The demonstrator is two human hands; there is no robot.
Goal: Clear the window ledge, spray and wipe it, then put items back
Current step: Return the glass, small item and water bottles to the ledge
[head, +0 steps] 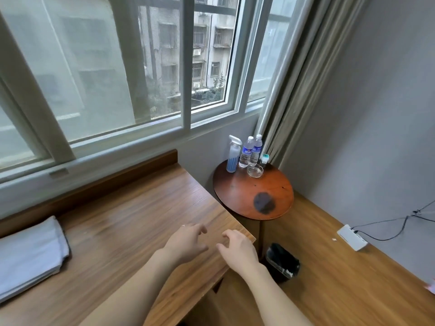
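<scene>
The wooden window ledge (pixel 131 208) runs below the window, its surface bare apart from a folded grey cloth (pixel 28 255) at the left. My left hand (pixel 186 241) and my right hand (pixel 237 245) hover side by side over the ledge's right front corner, fingers loosely curled, holding nothing. On the round side table (pixel 275 198) to the right stand a blue spray bottle (pixel 233 154), two water bottles (pixel 246 152), a glass ashtray (pixel 255 171) and a small green-capped item (pixel 265 158).
A grey curtain (pixel 303 74) hangs behind the round table. A black bin (pixel 282 262) sits on the wooden floor below the ledge's corner. A white power strip (pixel 352 237) with black cables lies by the right wall.
</scene>
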